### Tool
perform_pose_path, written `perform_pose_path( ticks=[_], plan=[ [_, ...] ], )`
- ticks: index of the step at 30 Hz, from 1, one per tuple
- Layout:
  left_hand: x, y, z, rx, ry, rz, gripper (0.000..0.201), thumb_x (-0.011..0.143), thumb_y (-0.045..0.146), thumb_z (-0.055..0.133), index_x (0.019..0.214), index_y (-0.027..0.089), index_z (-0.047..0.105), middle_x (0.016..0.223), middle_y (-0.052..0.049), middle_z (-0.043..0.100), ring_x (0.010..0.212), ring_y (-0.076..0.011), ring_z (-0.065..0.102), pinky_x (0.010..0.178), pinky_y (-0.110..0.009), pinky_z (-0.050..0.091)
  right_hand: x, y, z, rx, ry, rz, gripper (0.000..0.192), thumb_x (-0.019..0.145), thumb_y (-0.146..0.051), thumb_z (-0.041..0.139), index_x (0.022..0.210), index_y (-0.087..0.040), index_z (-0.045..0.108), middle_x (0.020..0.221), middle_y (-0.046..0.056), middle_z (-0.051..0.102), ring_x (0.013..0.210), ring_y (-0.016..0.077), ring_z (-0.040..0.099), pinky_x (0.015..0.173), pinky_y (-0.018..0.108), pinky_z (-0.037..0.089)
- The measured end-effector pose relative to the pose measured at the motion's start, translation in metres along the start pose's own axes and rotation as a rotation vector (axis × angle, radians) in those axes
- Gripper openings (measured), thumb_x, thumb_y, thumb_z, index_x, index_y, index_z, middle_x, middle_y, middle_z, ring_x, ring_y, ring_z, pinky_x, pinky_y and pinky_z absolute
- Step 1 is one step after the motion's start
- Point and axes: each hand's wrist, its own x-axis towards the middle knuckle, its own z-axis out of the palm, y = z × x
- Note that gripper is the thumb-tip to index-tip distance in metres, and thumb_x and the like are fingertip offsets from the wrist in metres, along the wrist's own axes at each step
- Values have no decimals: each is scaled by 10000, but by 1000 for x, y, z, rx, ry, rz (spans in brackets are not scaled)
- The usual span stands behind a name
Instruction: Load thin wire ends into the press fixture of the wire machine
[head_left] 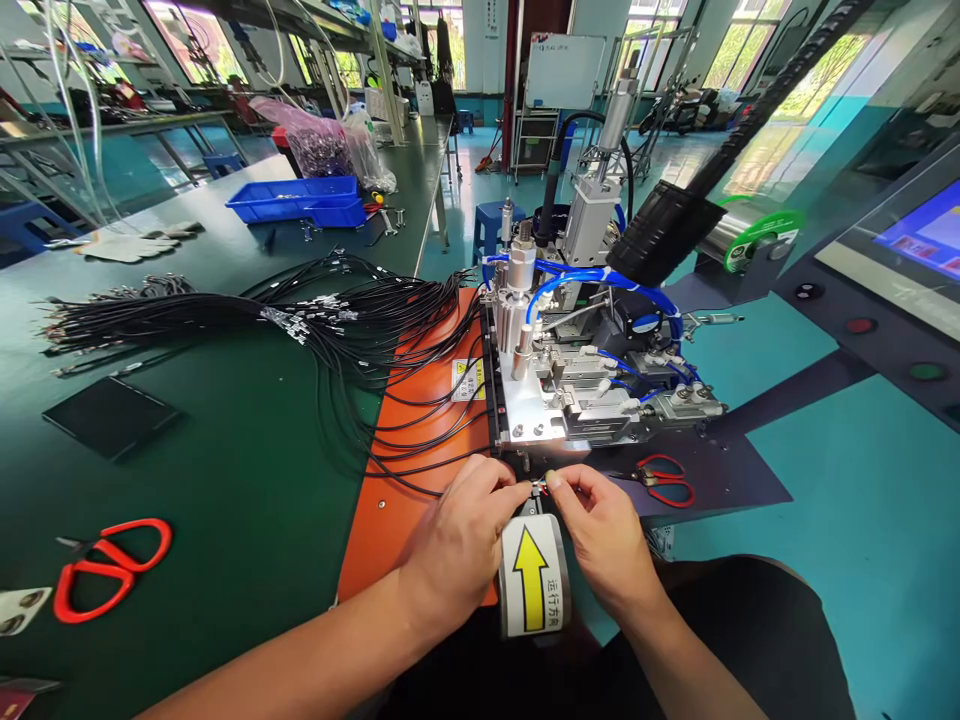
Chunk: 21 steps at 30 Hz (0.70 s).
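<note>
At the front of the metal machine [525, 400], my left hand [465, 530] is closed with thumb and forefinger together at a small fixture. One of the black cables [409, 485] runs in under it, and its end is hidden by the fingers. My right hand [606, 535] faces it and pinches a thin wire end [543, 487], partly hidden and very small, with a spot of red beside it. Just below the fingertips sits a rounded cover with a yellow arrow [532, 580]. Red-handled scissors [667, 481] lie to the right of my right hand.
A thick bundle of cables [187, 320] lies across the green table [255, 520] onto an orange plate [397, 510]. More red scissors [112, 565], a black square tray [112, 415] and a blue bin [300, 203] are at left. A control screen [926, 235] stands at right.
</note>
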Motion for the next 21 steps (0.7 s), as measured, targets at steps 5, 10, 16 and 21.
perform_pose_path(
  ticks=[5,10,16,21],
  plan=[
    [0,-3,-1,13,-43,34,160,906,72,519,983,126,649,923,-63,531,881,-169,438,752,-304,421,1,3,3,-6,16,-13,418,904,-546,548,875,-134,614,845,57,646,776,155,567,726,265,442],
    [2,-5,0,13,-33,51,214,907,55,518,1041,134,664,932,-59,534,891,-159,441,748,-288,414,-1,6,4,24,9,3,445,908,-563,530,873,-125,605,846,72,634,757,152,545,697,258,439],
    [2,-5,1,10,-38,50,198,894,59,544,1032,138,661,940,-54,544,895,-157,447,749,-279,419,-10,1,-8,49,-81,86,452,866,-569,582,896,-127,670,773,61,607,675,143,508,569,239,364],
    [3,-7,2,-10,-29,51,164,918,95,540,1022,145,656,939,-43,550,894,-147,451,753,-268,419,-11,-7,-7,-27,-92,57,399,875,-530,584,807,-145,665,791,42,613,714,144,522,625,246,404]
  ],
)
